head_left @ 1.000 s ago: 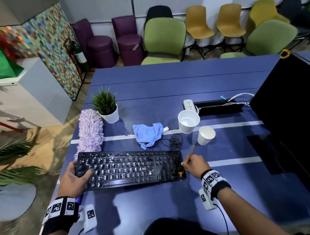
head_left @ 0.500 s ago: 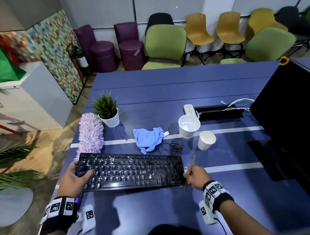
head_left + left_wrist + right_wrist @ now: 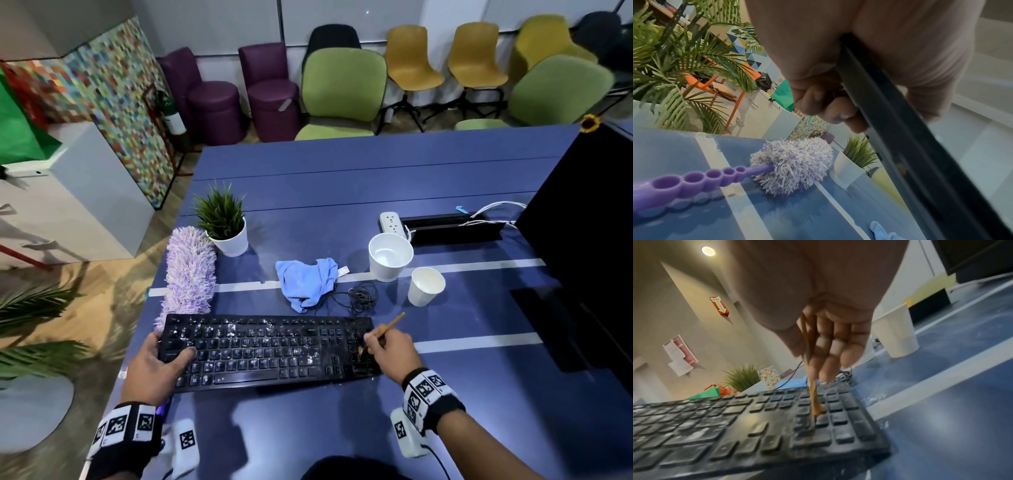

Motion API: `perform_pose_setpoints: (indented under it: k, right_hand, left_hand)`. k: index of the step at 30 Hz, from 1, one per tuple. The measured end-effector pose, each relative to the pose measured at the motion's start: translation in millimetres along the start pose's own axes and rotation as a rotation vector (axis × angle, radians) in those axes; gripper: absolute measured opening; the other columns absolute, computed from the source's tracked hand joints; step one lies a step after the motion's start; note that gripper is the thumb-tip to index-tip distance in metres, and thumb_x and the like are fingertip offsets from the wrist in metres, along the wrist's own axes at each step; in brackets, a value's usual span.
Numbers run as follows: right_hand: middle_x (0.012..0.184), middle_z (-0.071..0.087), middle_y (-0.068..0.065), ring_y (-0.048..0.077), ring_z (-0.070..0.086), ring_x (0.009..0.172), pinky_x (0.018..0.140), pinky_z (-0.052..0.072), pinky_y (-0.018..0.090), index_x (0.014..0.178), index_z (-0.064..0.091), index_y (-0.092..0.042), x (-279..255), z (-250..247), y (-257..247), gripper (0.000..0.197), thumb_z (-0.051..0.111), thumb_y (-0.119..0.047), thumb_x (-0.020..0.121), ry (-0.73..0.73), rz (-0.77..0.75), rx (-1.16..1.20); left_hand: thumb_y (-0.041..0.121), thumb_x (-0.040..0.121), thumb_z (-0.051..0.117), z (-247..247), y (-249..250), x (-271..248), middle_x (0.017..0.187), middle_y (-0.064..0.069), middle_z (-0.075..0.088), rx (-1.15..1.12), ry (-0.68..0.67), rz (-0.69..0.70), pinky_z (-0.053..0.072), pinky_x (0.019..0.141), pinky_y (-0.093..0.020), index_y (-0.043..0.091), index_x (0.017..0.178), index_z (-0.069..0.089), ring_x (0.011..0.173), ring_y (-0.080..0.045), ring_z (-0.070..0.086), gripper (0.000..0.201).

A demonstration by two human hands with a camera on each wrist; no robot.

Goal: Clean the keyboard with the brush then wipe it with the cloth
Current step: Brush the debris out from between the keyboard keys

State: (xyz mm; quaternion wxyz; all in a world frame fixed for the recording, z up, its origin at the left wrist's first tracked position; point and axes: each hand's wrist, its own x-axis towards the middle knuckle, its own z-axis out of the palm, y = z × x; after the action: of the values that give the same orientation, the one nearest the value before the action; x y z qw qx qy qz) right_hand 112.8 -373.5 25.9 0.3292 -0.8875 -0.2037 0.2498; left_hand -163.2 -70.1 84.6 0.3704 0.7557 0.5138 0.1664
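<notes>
A black keyboard (image 3: 267, 349) dusted with white specks lies near the front edge of the blue table (image 3: 342, 178). My left hand (image 3: 161, 359) grips its left end, thumb on the keys and fingers curled under the edge (image 3: 900, 129). My right hand (image 3: 387, 346) pinches a thin wooden brush (image 3: 390, 325); its bristle tip (image 3: 816, 410) presses on the keys of the number pad (image 3: 830, 415). A crumpled blue cloth (image 3: 308, 281) lies behind the keyboard, untouched.
A purple fluffy duster (image 3: 190, 274) lies left of the keyboard beside a potted plant (image 3: 226, 222). Two white cups (image 3: 390, 257) (image 3: 426, 286), a coiled cable (image 3: 359, 296) and a power strip (image 3: 392, 222) sit behind. A black monitor (image 3: 589, 240) stands right.
My right hand has swept the brush off the keyboard's right edge onto the table and come back onto the number pad. The left hand keeps its grip on the keyboard.
</notes>
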Motion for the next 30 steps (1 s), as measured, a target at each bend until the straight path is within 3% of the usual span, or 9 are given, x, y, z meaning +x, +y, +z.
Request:
perform_pose_setpoints:
  k: [3, 5, 8, 11, 15, 19, 22, 26, 30]
  right_hand:
    - [0.063, 0.070, 0.004, 0.014, 0.061, 0.055, 0.070, 0.056, 0.041, 0.071, 0.056, -0.017, -6, 11, -1, 0.024, 0.059, -0.026, 0.092, -0.216, 0.012, 0.099]
    - [0.064, 0.069, 0.001, 0.015, 0.064, 0.062, 0.070, 0.053, 0.036, 0.073, 0.056, -0.020, -7, 12, -3, 0.023, 0.058, -0.030, 0.093, -0.071, -0.071, 0.065]
    - [0.066, 0.068, -0.002, 0.020, 0.065, 0.071, 0.069, 0.050, 0.032, 0.075, 0.059, -0.020, -3, 5, -1, 0.023, 0.056, -0.034, 0.093, 0.043, -0.045, -0.007]
    - [0.067, 0.070, 0.004, 0.026, 0.066, 0.070, 0.069, 0.053, 0.036, 0.066, 0.058, -0.016, 0, 0, 5, 0.027, 0.058, -0.034, 0.087, -0.149, 0.097, -0.089]
    - [0.071, 0.069, 0.000, 0.023, 0.064, 0.075, 0.067, 0.049, 0.033, 0.070, 0.057, -0.024, -2, -8, 8, 0.026, 0.056, -0.038, 0.091, 0.047, 0.065, -0.068]
    - [0.065, 0.072, 0.003, 0.019, 0.068, 0.067, 0.076, 0.056, 0.041, 0.071, 0.061, -0.015, -1, -4, 6, 0.027, 0.058, -0.035, 0.089, -0.187, 0.096, -0.039]
    - [0.065, 0.070, 0.001, 0.016, 0.066, 0.068, 0.075, 0.055, 0.040, 0.073, 0.060, -0.018, -2, -4, 6, 0.026, 0.057, -0.037, 0.090, -0.044, 0.065, -0.052]
    - [0.069, 0.071, 0.000, 0.021, 0.068, 0.073, 0.077, 0.056, 0.040, 0.078, 0.062, -0.016, 0, -4, 0, 0.024, 0.056, -0.034, 0.092, 0.035, 0.075, 0.024]
    - [0.092, 0.070, 0.017, 0.037, 0.066, 0.090, 0.075, 0.052, 0.038, 0.101, 0.059, -0.009, -2, -22, -5, 0.030, 0.045, -0.035, 0.097, 0.137, 0.186, -0.297]
  left_hand:
    - [0.021, 0.074, 0.079, 1, -4, -1, 0.098, -0.011, 0.067, -0.004, -0.026, -0.021, 0.043, 0.080, -0.034, 0.010, 0.111, 0.056, 0.087, -0.022, 0.061, 0.045]
    - [0.030, 0.069, 0.079, 2, -5, -3, 0.099, -0.010, 0.068, -0.029, -0.070, -0.033, 0.047, 0.078, -0.033, 0.012, 0.111, 0.055, 0.087, -0.023, 0.064, 0.051]
    - [0.018, 0.077, 0.077, 4, -2, -7, 0.096, -0.009, 0.066, -0.040, -0.092, -0.044, 0.045, 0.066, -0.027, 0.010, 0.110, 0.053, 0.081, -0.021, 0.063, 0.041]
    - [0.021, 0.077, 0.077, 7, -8, -7, 0.097, -0.009, 0.068, -0.032, -0.095, -0.030, 0.047, 0.077, -0.034, 0.015, 0.106, 0.054, 0.083, -0.021, 0.064, 0.038]
    - [0.022, 0.076, 0.078, 8, -17, -5, 0.100, -0.009, 0.070, -0.071, -0.135, -0.060, 0.050, 0.086, -0.040, 0.016, 0.109, 0.055, 0.088, -0.021, 0.067, 0.040]
    - [0.018, 0.079, 0.075, 11, -17, -5, 0.103, -0.008, 0.067, -0.134, -0.172, -0.099, 0.049, 0.087, -0.038, 0.014, 0.113, 0.052, 0.090, -0.022, 0.066, 0.041]
    - [0.026, 0.071, 0.077, 14, -20, -5, 0.104, -0.007, 0.068, -0.178, -0.194, -0.132, 0.050, 0.089, -0.041, 0.016, 0.111, 0.053, 0.091, -0.022, 0.066, 0.048]
    - [-0.005, 0.080, 0.065, 21, -23, -9, 0.098, -0.015, 0.067, -0.196, -0.203, -0.156, 0.045, 0.073, -0.035, 0.005, 0.105, 0.051, 0.083, -0.026, 0.062, 0.030]
    - [-0.006, 0.081, 0.063, 22, -23, -13, 0.091, -0.014, 0.064, -0.196, -0.213, -0.137, 0.038, 0.058, -0.032, 0.002, 0.104, 0.049, 0.063, -0.022, 0.054, 0.028]
